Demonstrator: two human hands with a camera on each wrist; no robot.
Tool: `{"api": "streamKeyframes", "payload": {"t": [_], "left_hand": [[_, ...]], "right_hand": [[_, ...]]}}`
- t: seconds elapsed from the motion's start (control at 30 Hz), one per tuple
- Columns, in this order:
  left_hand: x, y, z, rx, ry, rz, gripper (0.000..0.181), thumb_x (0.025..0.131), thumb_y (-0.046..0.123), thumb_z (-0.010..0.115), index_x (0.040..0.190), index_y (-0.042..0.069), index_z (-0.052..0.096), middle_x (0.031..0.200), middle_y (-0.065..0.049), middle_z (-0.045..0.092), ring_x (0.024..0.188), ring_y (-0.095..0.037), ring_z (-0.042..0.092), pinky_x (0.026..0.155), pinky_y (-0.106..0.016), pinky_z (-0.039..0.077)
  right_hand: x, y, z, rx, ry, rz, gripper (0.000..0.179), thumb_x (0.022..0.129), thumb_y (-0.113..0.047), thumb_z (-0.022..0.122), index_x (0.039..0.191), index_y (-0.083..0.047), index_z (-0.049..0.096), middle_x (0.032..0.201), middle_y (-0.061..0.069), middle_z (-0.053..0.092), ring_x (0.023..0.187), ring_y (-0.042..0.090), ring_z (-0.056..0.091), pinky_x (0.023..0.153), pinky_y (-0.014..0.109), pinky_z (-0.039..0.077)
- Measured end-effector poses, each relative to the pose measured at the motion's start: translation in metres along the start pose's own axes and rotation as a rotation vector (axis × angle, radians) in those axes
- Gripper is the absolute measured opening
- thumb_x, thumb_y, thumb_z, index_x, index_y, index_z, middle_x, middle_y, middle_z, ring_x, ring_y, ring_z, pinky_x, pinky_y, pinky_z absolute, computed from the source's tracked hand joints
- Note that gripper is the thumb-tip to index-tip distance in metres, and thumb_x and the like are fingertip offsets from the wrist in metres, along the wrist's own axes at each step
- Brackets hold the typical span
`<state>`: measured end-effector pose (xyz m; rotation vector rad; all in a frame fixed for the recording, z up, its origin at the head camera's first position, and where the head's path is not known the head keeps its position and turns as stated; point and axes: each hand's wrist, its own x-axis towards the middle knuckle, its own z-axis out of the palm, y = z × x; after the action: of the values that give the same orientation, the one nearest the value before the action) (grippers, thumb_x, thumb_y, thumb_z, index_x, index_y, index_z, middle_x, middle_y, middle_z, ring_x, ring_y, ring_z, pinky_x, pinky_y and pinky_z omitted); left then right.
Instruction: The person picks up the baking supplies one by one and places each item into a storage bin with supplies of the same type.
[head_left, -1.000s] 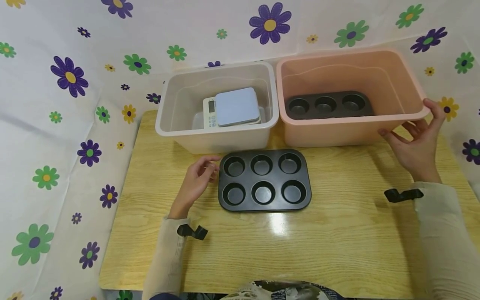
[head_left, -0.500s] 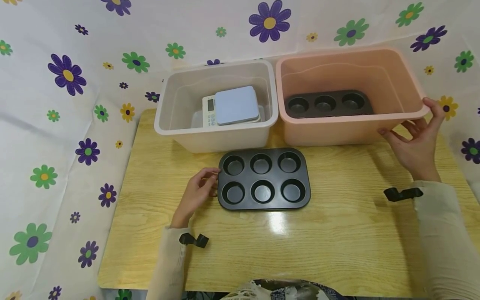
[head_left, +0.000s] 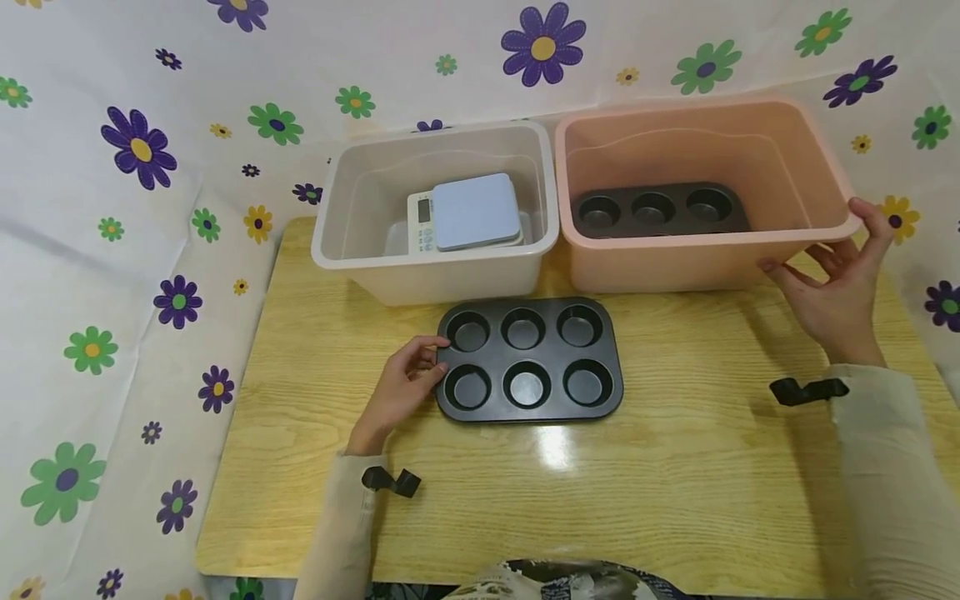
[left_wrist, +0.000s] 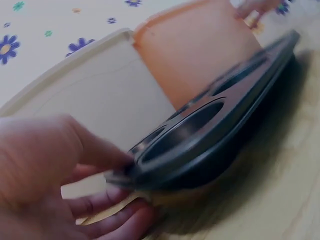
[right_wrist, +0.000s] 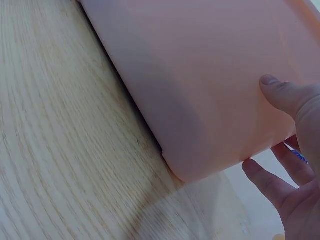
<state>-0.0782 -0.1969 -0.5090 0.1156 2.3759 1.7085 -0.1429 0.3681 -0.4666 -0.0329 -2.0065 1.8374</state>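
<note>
A dark six-cup muffin tin [head_left: 496, 358] lies on the table in front of the two bins. My left hand [head_left: 405, 385] pinches its left edge, thumb on top and fingers below, as the left wrist view shows closer. There the tin [left_wrist: 232, 107] reaches away from the hand toward the bins. At the right, my right hand [head_left: 836, 292] grips the front right corner of the pink bin [head_left: 675, 268], the thumb on the front wall and the fingers round the side. Inside that bin sits another dark muffin tin [head_left: 680, 210], its near part hidden by the front wall.
Left of the pink bin stands a beige bin [head_left: 450, 283] holding a kitchen scale [head_left: 474, 212] with a pale blue top. Both bins stand at the back of the wooden table [head_left: 675, 483], before a flowered cloth [head_left: 420, 33].
My left hand has come down slightly along the tin's left side and closed on its edge. My right hand stays at the pink bin's corner.
</note>
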Motion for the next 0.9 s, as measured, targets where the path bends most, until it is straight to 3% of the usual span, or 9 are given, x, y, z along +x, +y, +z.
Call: {"api": "streamKeyframes", "payload": {"t": [0.17,0.3,0.43,0.6,0.9], "left_hand": [[-0.002,-0.003,-0.004,-0.175,-0.053,0.023,0.051,0.100,-0.005,0.072,0.149,0.005,0.064,0.108,-0.009,0.060,0.091,-0.011,0.069,0.081,-0.018,0.058],[-0.002,-0.005,-0.001,-0.399,-0.086,0.005,0.062,0.099,-0.012,0.067,0.159,0.000,0.053,0.112,-0.005,0.056,0.078,-0.006,0.065,0.071,-0.017,0.059],[-0.003,-0.007,0.006,-0.585,-0.073,-0.007,0.067,0.098,-0.017,0.060,0.162,-0.006,0.044,0.112,-0.002,0.053,0.074,-0.002,0.058,0.062,-0.015,0.055],[-0.005,-0.009,0.011,-0.632,-0.033,0.020,0.068,0.096,-0.018,0.057,0.162,-0.005,0.046,0.110,0.000,0.051,0.068,-0.001,0.051,0.056,-0.013,0.044],[-0.012,0.002,0.012,-0.649,-0.034,0.098,0.070,0.094,-0.018,0.057,0.161,0.001,0.051,0.110,-0.002,0.053,0.068,0.000,0.053,0.056,-0.013,0.044]], "right_hand": [[0.000,-0.001,-0.002,-0.104,-0.006,-0.010,0.100,0.086,0.019,0.078,0.161,-0.027,0.031,0.166,0.007,0.050,0.130,0.018,0.065,0.088,0.009,0.058],[0.000,-0.001,-0.002,-0.152,-0.004,-0.015,0.100,0.087,0.018,0.078,0.162,-0.027,0.030,0.166,0.007,0.049,0.131,0.018,0.064,0.087,0.007,0.057],[0.000,-0.001,-0.001,-0.052,-0.003,-0.004,0.099,0.086,0.020,0.078,0.161,-0.027,0.032,0.166,0.008,0.049,0.131,0.020,0.065,0.088,0.010,0.059],[-0.001,-0.001,0.000,-0.026,0.004,0.009,0.100,0.086,0.019,0.079,0.160,-0.028,0.032,0.165,0.008,0.050,0.130,0.020,0.064,0.088,0.011,0.059],[-0.001,-0.003,0.000,-0.045,0.000,0.007,0.099,0.086,0.019,0.078,0.160,-0.027,0.031,0.166,0.008,0.049,0.132,0.021,0.063,0.088,0.010,0.059]]}}
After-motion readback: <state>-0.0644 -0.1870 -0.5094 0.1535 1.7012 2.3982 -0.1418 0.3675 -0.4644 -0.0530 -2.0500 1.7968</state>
